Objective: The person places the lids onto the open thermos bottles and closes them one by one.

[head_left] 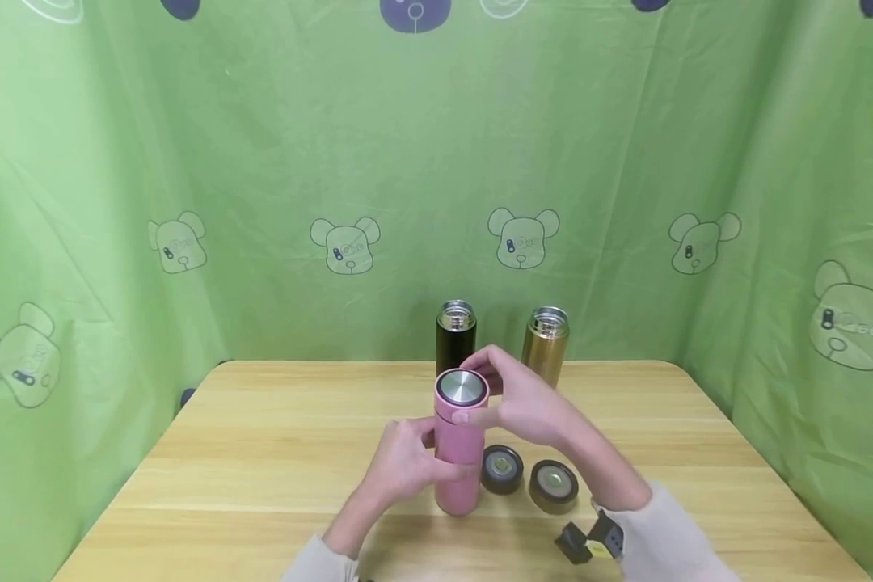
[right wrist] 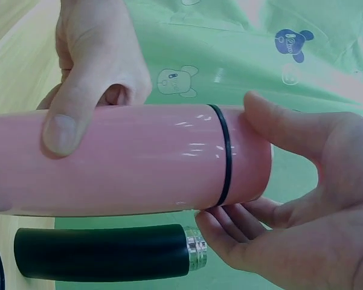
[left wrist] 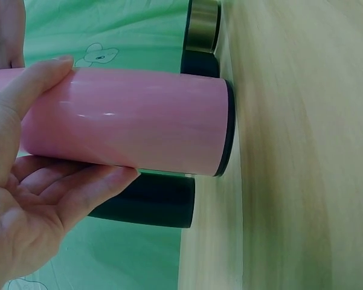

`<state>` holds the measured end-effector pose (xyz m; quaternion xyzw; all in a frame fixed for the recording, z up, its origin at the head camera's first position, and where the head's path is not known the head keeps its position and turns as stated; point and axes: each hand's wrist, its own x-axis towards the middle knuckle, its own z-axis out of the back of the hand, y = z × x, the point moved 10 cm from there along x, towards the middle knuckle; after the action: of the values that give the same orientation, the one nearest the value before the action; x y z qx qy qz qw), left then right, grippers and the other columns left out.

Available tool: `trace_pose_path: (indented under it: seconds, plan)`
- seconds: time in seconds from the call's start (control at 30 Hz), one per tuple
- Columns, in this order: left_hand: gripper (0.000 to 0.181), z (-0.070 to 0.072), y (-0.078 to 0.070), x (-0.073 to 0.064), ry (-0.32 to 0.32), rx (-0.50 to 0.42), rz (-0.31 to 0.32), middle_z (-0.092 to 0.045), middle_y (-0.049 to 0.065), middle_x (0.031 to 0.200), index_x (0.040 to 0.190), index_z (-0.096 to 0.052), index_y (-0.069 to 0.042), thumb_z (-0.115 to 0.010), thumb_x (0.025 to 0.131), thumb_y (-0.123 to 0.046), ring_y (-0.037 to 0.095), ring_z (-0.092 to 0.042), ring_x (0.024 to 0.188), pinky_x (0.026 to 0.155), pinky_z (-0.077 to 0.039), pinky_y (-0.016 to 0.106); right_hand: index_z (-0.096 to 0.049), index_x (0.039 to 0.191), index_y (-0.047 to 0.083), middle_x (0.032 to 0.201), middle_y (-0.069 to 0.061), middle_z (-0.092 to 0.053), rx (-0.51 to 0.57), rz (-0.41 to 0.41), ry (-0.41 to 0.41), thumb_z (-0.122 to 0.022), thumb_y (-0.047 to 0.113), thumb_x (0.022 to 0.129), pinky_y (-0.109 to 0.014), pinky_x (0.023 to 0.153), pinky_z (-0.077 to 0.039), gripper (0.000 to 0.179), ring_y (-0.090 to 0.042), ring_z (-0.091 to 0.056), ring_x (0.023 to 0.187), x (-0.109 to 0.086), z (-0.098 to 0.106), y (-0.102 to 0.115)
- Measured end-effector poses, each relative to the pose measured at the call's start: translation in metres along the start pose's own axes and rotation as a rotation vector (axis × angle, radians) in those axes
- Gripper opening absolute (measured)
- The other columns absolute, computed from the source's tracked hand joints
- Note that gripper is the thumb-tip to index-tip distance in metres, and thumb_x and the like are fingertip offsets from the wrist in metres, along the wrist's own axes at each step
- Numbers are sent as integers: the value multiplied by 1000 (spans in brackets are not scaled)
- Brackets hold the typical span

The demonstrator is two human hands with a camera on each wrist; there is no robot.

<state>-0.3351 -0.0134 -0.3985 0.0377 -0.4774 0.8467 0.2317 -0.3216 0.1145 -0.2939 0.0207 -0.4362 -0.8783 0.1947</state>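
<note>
A pink thermos (head_left: 460, 453) stands upright in front of me, its pink lid (right wrist: 249, 154) on top with a silver disc showing. My left hand (head_left: 407, 461) grips the body around the middle, thumb across the front. With thumb and fingers on either side, my right hand (head_left: 527, 400) holds the lid. In the left wrist view the base of the pink thermos is close over the wooden table (left wrist: 290, 151). Behind it stand a black thermos (head_left: 453, 343) and a gold thermos (head_left: 547, 347), both lidless with bare metal necks.
Two loose lids lie upside down right of the pink thermos: a dark lid (head_left: 502, 469) and a gold-sided lid (head_left: 553, 485). A green curtain (head_left: 262, 162) with bear prints hangs around the table's back and sides.
</note>
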Motion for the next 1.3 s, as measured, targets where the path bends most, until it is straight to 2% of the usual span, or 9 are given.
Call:
trace_pose_path:
  seconds: [0.23, 0.4, 0.53, 0.9, 1.3]
  plan:
    - [47, -2, 2, 0, -1, -6, 4, -79, -4, 97, 106, -75, -18, -91, 69, -41, 10, -74, 90, 80, -59, 25, -45, 145, 7, 137, -11, -60, 44, 44, 66, -86, 29, 78, -59, 116, -37, 82, -38, -52, 135, -2, 0, 4]
    - [50, -2, 3, 0, -1, -7, 8, -79, -1, 97, 106, -75, -16, -92, 68, -42, 11, -74, 90, 78, -60, 24, -42, 151, 8, 147, -11, -56, 78, 74, 96, -86, 20, 76, -57, 121, -31, 87, -37, -43, 144, 1, -2, 9]
    - [51, -2, 3, 0, 1, -13, 11, -79, 1, 98, 107, -74, -15, -92, 68, -43, 11, -75, 89, 78, -60, 23, -46, 150, 7, 147, -13, -56, 120, 76, 104, -84, 12, 76, -56, 119, -36, 83, -35, -47, 142, 4, -3, 9]
    - [51, -2, 2, 0, 3, -12, 10, -79, 2, 97, 107, -74, -14, -91, 69, -43, 10, -74, 88, 77, -60, 23, -51, 146, 5, 137, -13, -63, 64, 68, 138, -83, 17, 80, -55, 111, -45, 74, -35, -56, 133, 6, -4, 9]
    - [49, -1, 1, 0, -20, 3, -9, -79, 1, 94, 104, -75, -13, -92, 68, -42, 9, -74, 85, 75, -59, 22, -62, 134, 11, 128, -7, -69, 31, 41, 26, -86, 16, 75, -54, 108, -48, 64, -32, -62, 126, 7, 1, 4]
